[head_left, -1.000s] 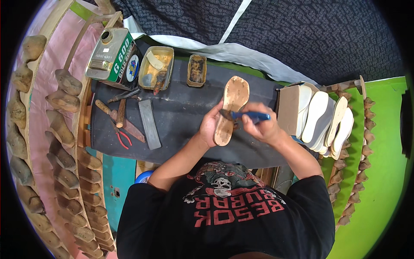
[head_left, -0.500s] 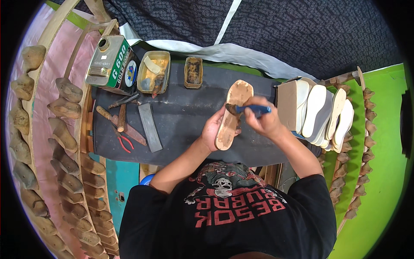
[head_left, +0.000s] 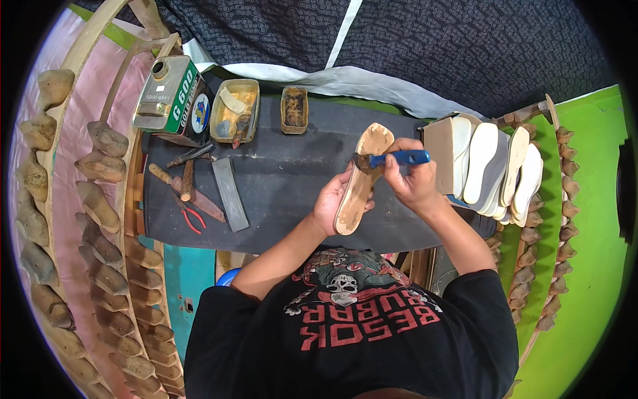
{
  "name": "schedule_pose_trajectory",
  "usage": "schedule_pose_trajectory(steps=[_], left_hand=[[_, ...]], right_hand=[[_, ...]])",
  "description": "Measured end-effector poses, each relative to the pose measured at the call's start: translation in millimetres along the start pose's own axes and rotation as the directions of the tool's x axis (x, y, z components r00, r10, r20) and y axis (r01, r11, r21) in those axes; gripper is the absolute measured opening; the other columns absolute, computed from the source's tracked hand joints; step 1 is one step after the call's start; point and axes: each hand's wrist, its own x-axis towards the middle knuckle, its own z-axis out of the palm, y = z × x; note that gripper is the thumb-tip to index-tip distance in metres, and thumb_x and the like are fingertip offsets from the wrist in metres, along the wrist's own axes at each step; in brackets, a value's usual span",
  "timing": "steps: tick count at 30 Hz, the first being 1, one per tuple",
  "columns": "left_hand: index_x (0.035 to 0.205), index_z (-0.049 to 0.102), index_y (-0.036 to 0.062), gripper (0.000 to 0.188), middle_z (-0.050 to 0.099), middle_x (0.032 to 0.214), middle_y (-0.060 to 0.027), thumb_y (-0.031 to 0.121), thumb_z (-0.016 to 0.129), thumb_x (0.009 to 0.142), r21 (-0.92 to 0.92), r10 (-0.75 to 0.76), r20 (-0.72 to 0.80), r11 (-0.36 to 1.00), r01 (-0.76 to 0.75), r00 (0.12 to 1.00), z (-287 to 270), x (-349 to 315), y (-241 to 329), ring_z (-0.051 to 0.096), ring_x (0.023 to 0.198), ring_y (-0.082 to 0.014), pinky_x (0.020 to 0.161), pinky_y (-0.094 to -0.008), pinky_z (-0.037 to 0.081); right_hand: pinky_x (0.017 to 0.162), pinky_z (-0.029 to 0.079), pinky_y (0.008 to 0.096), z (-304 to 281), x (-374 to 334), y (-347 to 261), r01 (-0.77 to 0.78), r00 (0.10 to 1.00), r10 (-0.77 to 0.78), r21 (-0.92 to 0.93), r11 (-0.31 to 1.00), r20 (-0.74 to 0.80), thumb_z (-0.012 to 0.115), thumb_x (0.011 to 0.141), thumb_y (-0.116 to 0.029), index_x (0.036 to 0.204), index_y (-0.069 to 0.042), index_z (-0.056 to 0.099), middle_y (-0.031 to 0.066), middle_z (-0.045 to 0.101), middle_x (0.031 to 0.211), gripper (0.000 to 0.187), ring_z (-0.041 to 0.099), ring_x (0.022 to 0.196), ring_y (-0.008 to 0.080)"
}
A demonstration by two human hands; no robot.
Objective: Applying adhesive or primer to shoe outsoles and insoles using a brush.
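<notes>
Clamping one tan shoe sole (head_left: 362, 184) in the left hand (head_left: 330, 203), holding it slanted above the dark surface (head_left: 286, 173). Gripping one blue-handled brush (head_left: 407, 158) in the right hand (head_left: 417, 178), touching its tip to the sole's far half. Working to the right of one metal can (head_left: 163, 100), two tubs (head_left: 294, 130), one pair of pliers (head_left: 184, 207) and one grey bar (head_left: 230, 195).

The left hand (head_left: 327, 207) is cupped, palm turned up, its fingers (head_left: 367, 201) curled in a hold. Farther out and to the right of those fingers, the right hand (head_left: 417, 179) grips between thumb and fingers. The left forearm (head_left: 282, 246) and right forearm (head_left: 462, 236) slant inward toward the fingers.
</notes>
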Motion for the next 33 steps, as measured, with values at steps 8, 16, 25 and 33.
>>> schedule_pose_trajectory(steps=[8, 16, 25, 33], left_hand=[[0.160, 0.022, 0.0342, 0.057, 0.052, 0.137, 0.0023, 0.032, 0.040, 0.105, 0.251, 0.111, -0.264, 0.967, -0.043, 0.958, 17, -6, -8, 0.056, 0.107, -0.0158, 0.079, -0.0363, 0.051], [0.161, 0.019, 0.0323, 0.059, 0.050, 0.141, 0.0023, 0.032, 0.040, 0.106, 0.435, 0.165, -0.205, 0.899, -0.061, 0.965, 20, -1, -18, 0.057, 0.108, -0.0149, 0.081, -0.0357, 0.053], [0.161, 0.019, 0.0284, 0.059, 0.049, 0.142, 0.0007, 0.030, 0.038, 0.106, 0.435, 0.128, -0.157, 0.899, -0.047, 0.979, 11, 12, -34, 0.057, 0.105, -0.0146, 0.081, -0.0340, 0.053], [0.160, 0.023, 0.0188, 0.056, 0.043, 0.155, -0.0047, 0.024, 0.034, 0.106, 0.409, 0.172, -0.109, 0.905, -0.114, 0.979, 9, 26, -38, 0.047, 0.137, -0.0204, 0.110, -0.0371, 0.043]], right_hand=[[0.056, 0.055, 0.0378, 3, -7, -10, 0.235, 0.972, -0.232, -0.179, 0.955, 0.039, 0.074, 0.084, -0.008, 0.098, -0.001, 0.059, 0.0101, 0.067, 0.079, 0.021, 0.068, 0.062, 0.0278], [0.055, 0.053, 0.0379, -10, -22, -16, 0.245, 0.968, -0.233, -0.131, 0.961, 0.096, 0.074, 0.083, -0.004, 0.098, 0.000, 0.058, 0.0115, 0.066, 0.083, 0.023, 0.066, 0.061, 0.0296], [0.059, 0.054, 0.0393, -31, -14, 9, 0.148, 0.989, -0.150, -0.179, 0.973, 0.002, 0.072, 0.084, -0.005, 0.099, 0.001, 0.059, 0.0142, 0.066, 0.084, 0.021, 0.067, 0.064, 0.0320], [0.065, 0.056, 0.0401, -34, -64, -17, 0.223, 0.937, -0.237, 0.084, 0.971, 0.257, 0.075, 0.079, -0.006, 0.102, 0.000, 0.060, 0.0133, 0.068, 0.086, 0.029, 0.068, 0.071, 0.0328]])
